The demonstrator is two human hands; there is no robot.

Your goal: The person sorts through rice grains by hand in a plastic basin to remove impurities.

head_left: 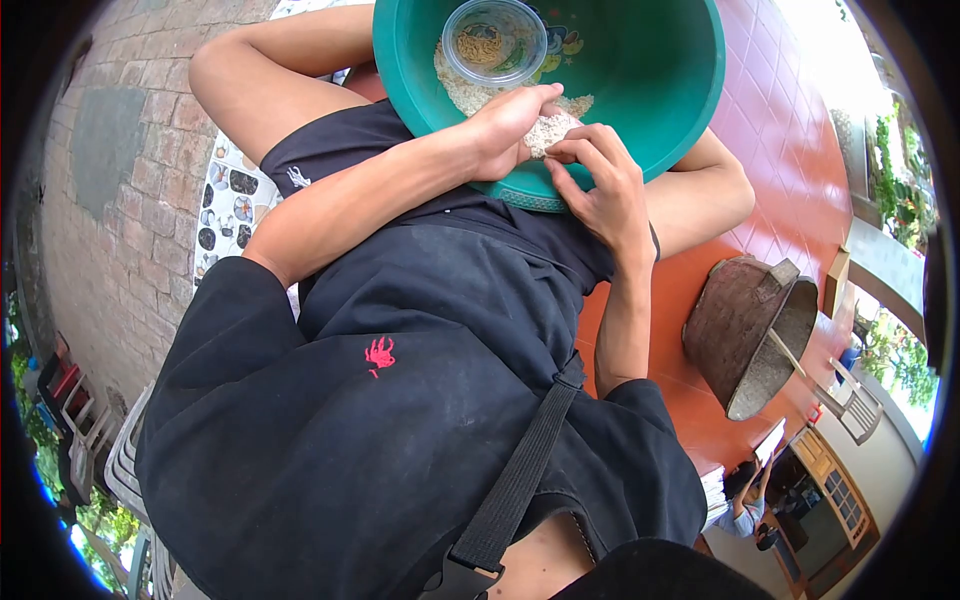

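Note:
A green basin rests on the lap, with pale rice grains along its near side. Inside it stands a clear round container holding some yellowish husks or grains. My left hand is cupped over the basin's near part, holding a heap of rice in its palm. At the right of the heap my right hand has its thumb and fingers pinched close together, touching the edge of the rice; what they hold, if anything, is too small to make out.
A large brown pot with a stick in it stands on the red tiled floor at the right. Brick paving lies at the left. Stacked chairs are at the lower left. Another person is at the lower right.

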